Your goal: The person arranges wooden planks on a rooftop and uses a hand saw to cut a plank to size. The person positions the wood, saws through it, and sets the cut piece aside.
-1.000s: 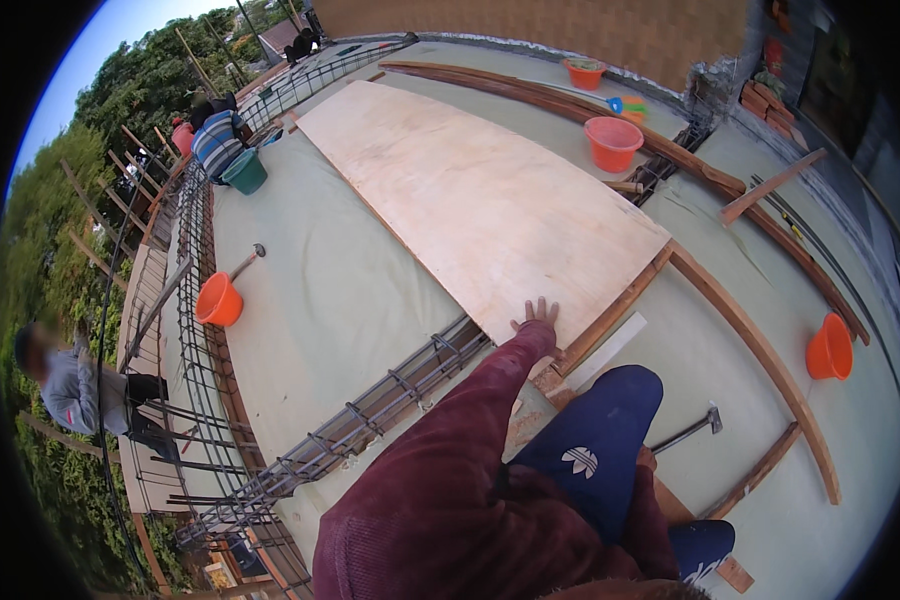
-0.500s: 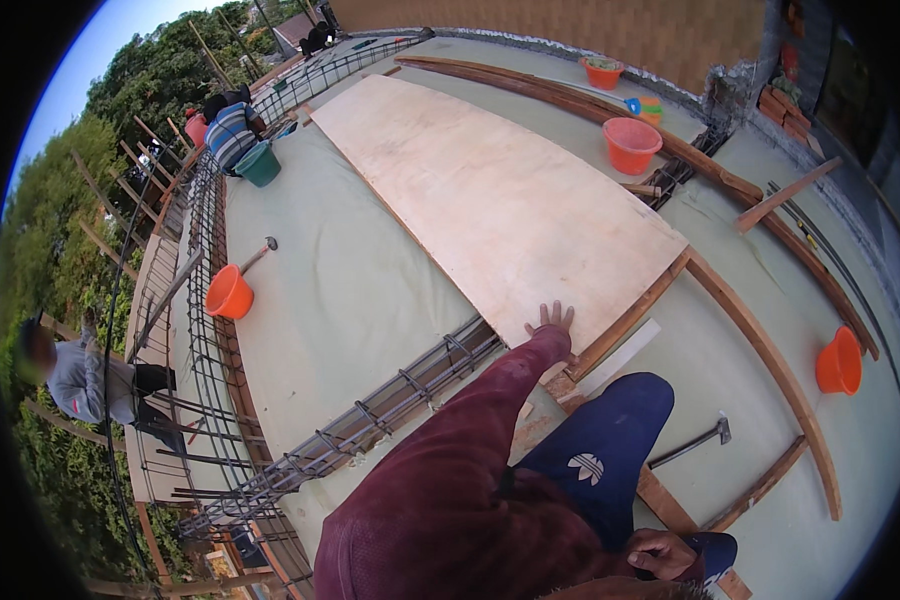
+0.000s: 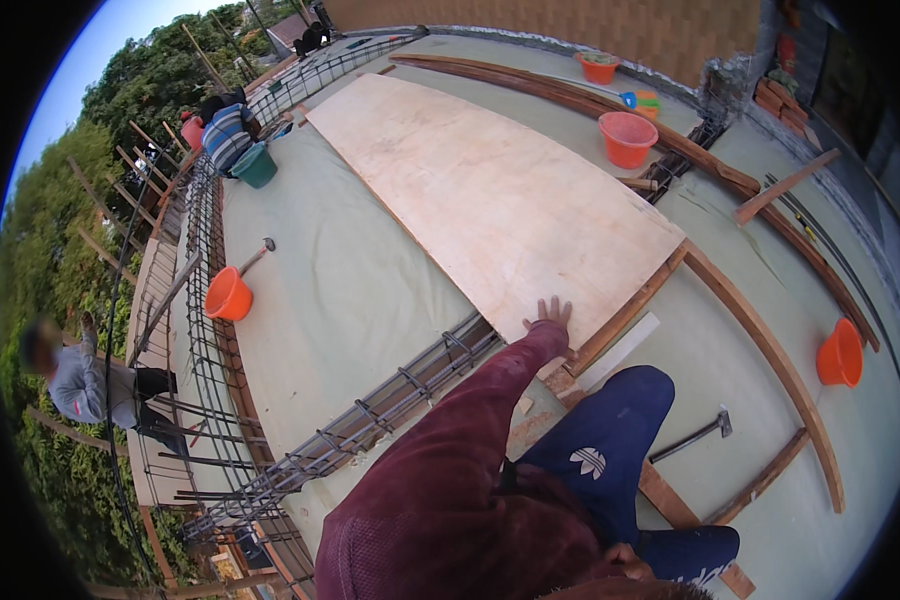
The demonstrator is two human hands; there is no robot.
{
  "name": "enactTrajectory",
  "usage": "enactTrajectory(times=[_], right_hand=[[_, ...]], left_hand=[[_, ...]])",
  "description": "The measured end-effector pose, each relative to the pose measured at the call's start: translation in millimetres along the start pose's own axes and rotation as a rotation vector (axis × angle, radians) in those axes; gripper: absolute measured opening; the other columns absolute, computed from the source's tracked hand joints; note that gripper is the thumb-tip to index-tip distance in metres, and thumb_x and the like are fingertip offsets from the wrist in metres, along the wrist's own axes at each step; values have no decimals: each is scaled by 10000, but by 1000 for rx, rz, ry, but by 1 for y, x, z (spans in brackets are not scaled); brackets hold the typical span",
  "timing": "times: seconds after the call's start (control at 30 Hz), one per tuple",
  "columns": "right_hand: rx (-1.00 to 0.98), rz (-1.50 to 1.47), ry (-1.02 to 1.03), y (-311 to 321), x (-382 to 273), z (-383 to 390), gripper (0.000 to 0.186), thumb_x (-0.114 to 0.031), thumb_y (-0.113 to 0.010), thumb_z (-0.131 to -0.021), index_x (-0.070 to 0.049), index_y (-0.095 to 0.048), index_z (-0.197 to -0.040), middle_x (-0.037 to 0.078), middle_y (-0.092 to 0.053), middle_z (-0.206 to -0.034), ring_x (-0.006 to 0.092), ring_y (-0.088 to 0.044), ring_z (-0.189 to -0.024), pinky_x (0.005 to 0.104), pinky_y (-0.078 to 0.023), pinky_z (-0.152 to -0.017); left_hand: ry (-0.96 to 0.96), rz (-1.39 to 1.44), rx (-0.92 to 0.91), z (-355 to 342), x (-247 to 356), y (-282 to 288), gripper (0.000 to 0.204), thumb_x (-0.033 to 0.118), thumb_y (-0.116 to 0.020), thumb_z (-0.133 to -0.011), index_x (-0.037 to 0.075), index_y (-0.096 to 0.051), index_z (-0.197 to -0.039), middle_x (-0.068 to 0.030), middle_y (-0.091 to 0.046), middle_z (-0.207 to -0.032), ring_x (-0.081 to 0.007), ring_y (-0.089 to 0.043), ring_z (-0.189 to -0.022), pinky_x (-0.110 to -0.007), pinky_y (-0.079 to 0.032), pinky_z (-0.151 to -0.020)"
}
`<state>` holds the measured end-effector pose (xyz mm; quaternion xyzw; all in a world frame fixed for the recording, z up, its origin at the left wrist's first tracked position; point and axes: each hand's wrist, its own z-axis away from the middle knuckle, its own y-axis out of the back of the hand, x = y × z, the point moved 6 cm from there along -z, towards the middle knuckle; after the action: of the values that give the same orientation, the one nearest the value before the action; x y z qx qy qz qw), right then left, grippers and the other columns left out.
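My left hand [image 3: 548, 325] lies flat with fingers spread on the near end of a long pale plywood sheet [image 3: 510, 205]. That sheet stretches away to the far left. Under its near edge runs a wooden batten [image 3: 630, 310], joined at the corner to a curved-looking timber [image 3: 770, 345]. Only a small part of my right hand [image 3: 626, 560] shows, low beside my bent leg; its fingers are hidden. To the right of my knee a hammer [image 3: 722, 426] lies on the pale green sheeting.
A steel rebar cage [image 3: 375, 408] runs diagonally left of my arm. Orange buckets [image 3: 229, 294] stand around, one with a hammer leaning on it. Long timbers [image 3: 670, 140] lie at the far right. One person [image 3: 228, 138] crouches beside a green bucket [image 3: 255, 166]; another [image 3: 90, 380] is at the left edge.
My right hand has drawn back to the left and is now mostly out of sight. My left hand stays on the plywood. The person at the left has raised a hand slightly.
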<state>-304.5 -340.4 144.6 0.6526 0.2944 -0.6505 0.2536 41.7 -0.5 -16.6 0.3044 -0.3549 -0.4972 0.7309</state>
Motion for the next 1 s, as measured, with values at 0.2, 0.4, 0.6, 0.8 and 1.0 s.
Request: enactTrajectory(times=[0.2, 0.4, 0.6, 0.8, 1.0], right_hand=[[36, -57, 103, 7, 11, -1, 256, -221, -682, -916, 14, -744, -996, 168, -513, -1172, 298, -526, -1094, 371, -412, -956], [60, 32, 55, -6, 7, -2, 205, -174, -718, -865, 26, -750, -898, 168, -531, -1151, 286, -530, -1083, 367, -414, -948], [10, 261, 105, -12, -7, -4, 171, -143, -713, -871, 18, -714, -814, 130, -566, -1086, 263, -529, -1084, 356, -404, -957], [129, 1, 4, -7, 29, 14, 120, -178, -748, -823, -63, -750, -791, 95, -611, -1032, 248, -569, -984, 367, -407, -924], [103, -166, 293, 2, 29, 30, 296, -153, -612, -970, 57, -623, -1178, 211, -597, -1150, 345, -608, -1061, 447, -449, -984]], left_hand=[[-6, -14, 0, -5, 0, -4, 1391, 556, -893, -626, 248, 46, -1605, -99, 139, -1672, -402, 126, -1523, -742, -221, -1115], [12, -9, 35, -7, -3, -4, 1379, 543, -910, -607, 251, -5, -1606, -74, 104, -1681, -396, 101, -1528, -744, -228, -1110], [11, -18, 25, -9, -4, -5, 1385, 571, -901, -604, 256, 3, -1605, -74, 97, -1681, -401, 97, -1527, -743, -232, -1110], [17, -28, 27, -12, -2, -7, 1386, 579, -898, -602, 257, 4, -1605, -70, 100, -1681, -402, 94, -1527, -748, -235, -1105], [20, -38, 11, -12, 0, -7, 1395, 589, -895, -599, 258, 14, -1604, -75, 108, -1679, -410, 98, -1524, -749, -239, -1102]])
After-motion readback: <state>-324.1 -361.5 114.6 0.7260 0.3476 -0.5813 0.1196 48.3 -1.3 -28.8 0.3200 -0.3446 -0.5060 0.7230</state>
